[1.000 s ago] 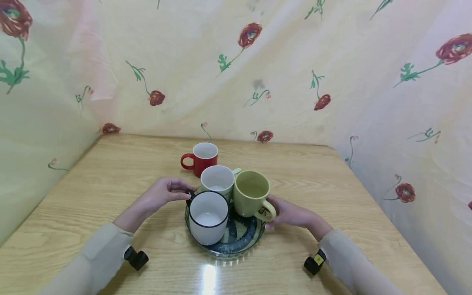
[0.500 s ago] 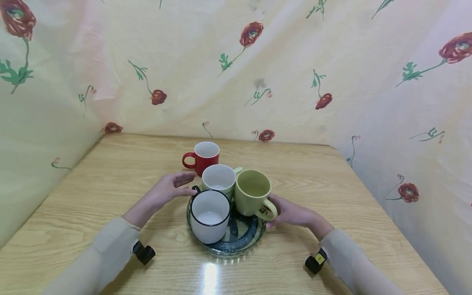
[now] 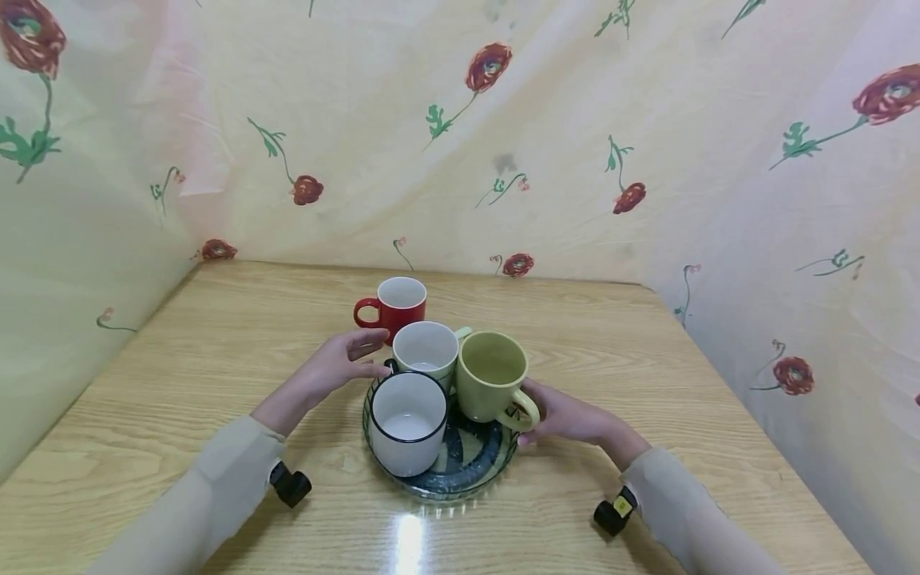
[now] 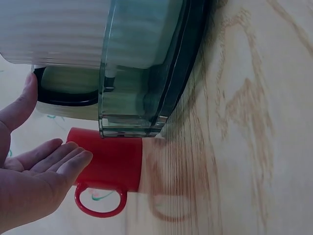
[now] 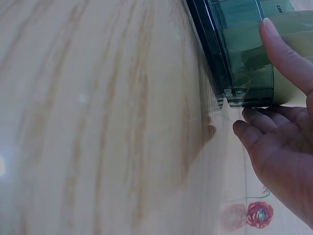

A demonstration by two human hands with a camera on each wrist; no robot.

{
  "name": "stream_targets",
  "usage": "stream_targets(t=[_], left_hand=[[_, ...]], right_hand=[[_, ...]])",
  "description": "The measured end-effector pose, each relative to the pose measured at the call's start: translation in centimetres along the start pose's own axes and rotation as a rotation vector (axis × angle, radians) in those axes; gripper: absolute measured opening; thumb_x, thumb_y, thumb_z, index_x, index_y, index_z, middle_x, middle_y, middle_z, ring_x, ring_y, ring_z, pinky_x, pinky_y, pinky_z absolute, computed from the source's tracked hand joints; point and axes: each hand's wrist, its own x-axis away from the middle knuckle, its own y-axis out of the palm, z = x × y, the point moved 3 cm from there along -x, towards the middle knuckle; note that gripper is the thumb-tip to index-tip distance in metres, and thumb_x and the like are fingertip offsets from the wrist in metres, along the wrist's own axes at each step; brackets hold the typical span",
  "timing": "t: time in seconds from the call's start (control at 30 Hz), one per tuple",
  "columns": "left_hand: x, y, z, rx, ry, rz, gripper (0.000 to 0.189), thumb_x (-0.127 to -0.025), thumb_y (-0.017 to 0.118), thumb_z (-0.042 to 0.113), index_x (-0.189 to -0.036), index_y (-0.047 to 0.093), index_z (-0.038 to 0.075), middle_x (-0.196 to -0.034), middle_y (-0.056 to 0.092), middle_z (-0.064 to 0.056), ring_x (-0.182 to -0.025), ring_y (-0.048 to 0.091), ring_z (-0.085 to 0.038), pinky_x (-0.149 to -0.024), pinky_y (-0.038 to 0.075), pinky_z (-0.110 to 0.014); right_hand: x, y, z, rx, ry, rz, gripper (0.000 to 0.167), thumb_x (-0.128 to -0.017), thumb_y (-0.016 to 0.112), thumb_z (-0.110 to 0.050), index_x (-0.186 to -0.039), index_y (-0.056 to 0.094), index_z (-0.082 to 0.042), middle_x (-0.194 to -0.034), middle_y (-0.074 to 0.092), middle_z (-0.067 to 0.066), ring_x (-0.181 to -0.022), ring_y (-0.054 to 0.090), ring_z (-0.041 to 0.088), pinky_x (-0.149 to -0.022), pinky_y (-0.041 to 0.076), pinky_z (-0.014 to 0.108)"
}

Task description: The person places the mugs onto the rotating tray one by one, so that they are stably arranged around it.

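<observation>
In the head view, a white mug with a black rim (image 3: pixel 405 455), a pale mug (image 3: pixel 424 351) and a yellow-green mug (image 3: pixel 477 393) stand crowded in a round clear glass dish (image 3: pixel 469 484). My left hand (image 3: pixel 336 366) is at the dish's far left; its thumb touches the white mug's black handle (image 4: pixel 66 98) while its fingers extend, apart from it. My right hand (image 3: pixel 564 414) holds the dish's right side, thumb and fingers spread around the glass wall. The yellow-green mug partly hides its fingers in the head view.
A red mug (image 3: pixel 397 322) stands on the wooden table (image 3: pixel 287 311) behind the dish, its handle pointing left. Flower-patterned cloth (image 3: pixel 402 144) hangs behind and beside the table. Each wrist wears a small black camera (image 3: pixel 291 485).
The white mug's black handle has turned from the left toward the back, clockwise from above. My left hand has moved right and slightly away with it, fingers spreading. My right hand stays put.
</observation>
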Motion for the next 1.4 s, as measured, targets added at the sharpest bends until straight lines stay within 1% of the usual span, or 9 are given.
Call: stream_targets(t=[0.33, 0.5, 0.77, 1.07, 1.13, 1.17, 1.23, 1.33, 1.4], left_hand=[[0.0, 0.0, 0.2, 0.008, -0.001, -0.008, 0.072, -0.088, 0.072, 0.021, -0.148, 0.036, 0.004, -0.154, 0.036, -0.019, -0.144, 0.032, -0.038, -0.114, 0.035, -0.052], [-0.1, 0.0, 0.2, 0.020, -0.006, -0.009, 0.071, -0.088, 0.071, 0.019, -0.148, 0.036, 0.004, -0.154, 0.036, -0.019, -0.144, 0.032, -0.038, -0.113, 0.035, -0.052], [-0.4, -0.1, 0.3, 0.004, 0.004, -0.019, 0.070, -0.089, 0.071, 0.020, -0.147, 0.036, 0.003, -0.154, 0.036, -0.019, -0.144, 0.032, -0.037, -0.115, 0.033, -0.052], [-0.7, -0.3, 0.5, -0.001, -0.001, -0.025, 0.069, -0.089, 0.070, 0.021, -0.147, 0.037, 0.003, -0.154, 0.036, -0.019, -0.144, 0.032, -0.037, -0.115, 0.034, -0.052], [-0.7, -0.3, 0.5, -0.001, 0.001, -0.024, 0.068, -0.089, 0.070, 0.021, -0.146, 0.038, 0.003, -0.154, 0.037, -0.019, -0.144, 0.033, -0.037, -0.115, 0.034, -0.052], [-0.8, -0.2, 0.5, -0.001, 0.001, -0.023, 0.068, -0.089, 0.071, 0.021, -0.146, 0.038, 0.003, -0.153, 0.037, -0.019, -0.144, 0.033, -0.037, -0.115, 0.034, -0.052], [-0.9, -0.2, 0.5, -0.003, -0.002, -0.020, 0.068, -0.089, 0.071, 0.022, -0.146, 0.039, 0.003, -0.153, 0.038, -0.019, -0.143, 0.034, -0.037, -0.115, 0.034, -0.052], [-0.9, -0.2, 0.7, -0.005, -0.011, -0.012, 0.067, -0.089, 0.071, 0.022, -0.145, 0.040, 0.004, -0.153, 0.039, -0.019, -0.143, 0.035, -0.036, -0.115, 0.034, -0.052], [-1.0, -0.2, 0.8, -0.011, -0.015, -0.010, 0.067, -0.089, 0.071, 0.022, -0.145, 0.041, 0.004, -0.153, 0.039, -0.018, -0.143, 0.035, -0.036, -0.115, 0.034, -0.052]], right_hand=[[0.0, 0.1, -0.1, 0.015, 0.008, 0.010, 0.102, -0.078, 0.079, -0.010, -0.153, 0.012, 0.002, -0.154, 0.029, 0.025, -0.140, 0.030, 0.038, -0.102, 0.032, 0.007], [0.0, 0.1, -0.2, -0.002, 0.003, 0.010, 0.103, -0.076, 0.080, -0.009, -0.153, 0.012, 0.002, -0.157, 0.024, 0.024, -0.144, 0.022, 0.039, -0.103, 0.027, 0.003], [0.1, -0.1, 0.0, -0.036, -0.008, -0.023, 0.097, -0.075, 0.079, -0.006, -0.149, 0.017, 0.005, -0.150, 0.034, 0.028, -0.137, 0.035, 0.041, -0.103, 0.039, 0.012], [0.1, -0.3, -0.2, -0.040, -0.012, -0.035, 0.097, -0.075, 0.079, -0.004, -0.149, 0.017, 0.007, -0.150, 0.033, 0.030, -0.139, 0.033, 0.045, -0.103, 0.037, 0.010], [0.2, -0.4, -0.2, -0.032, -0.016, -0.038, 0.096, -0.076, 0.079, -0.004, -0.148, 0.018, 0.008, -0.148, 0.035, 0.031, -0.138, 0.036, 0.041, -0.103, 0.038, 0.010], [0.2, -0.4, -0.3, -0.029, -0.019, -0.038, 0.095, -0.076, 0.078, -0.004, -0.148, 0.018, 0.008, -0.147, 0.037, 0.031, -0.137, 0.039, 0.036, -0.103, 0.038, 0.011], [0.2, -0.4, -0.2, -0.020, -0.025, -0.041, 0.092, -0.078, 0.078, -0.005, -0.148, 0.019, 0.008, -0.144, 0.041, 0.031, -0.133, 0.046, 0.024, -0.103, 0.038, 0.012], [0.2, -0.4, -0.1, -0.020, -0.043, -0.051, 0.087, -0.081, 0.074, -0.006, -0.148, 0.019, 0.007, -0.142, 0.045, 0.030, -0.126, 0.049, 0.004, -0.104, 0.038, 0.012], [0.1, -0.4, -0.1, -0.025, -0.055, -0.059, 0.085, -0.083, 0.072, -0.004, -0.148, 0.019, 0.006, -0.142, 0.045, 0.030, -0.125, 0.049, 0.000, -0.104, 0.038, 0.012]])
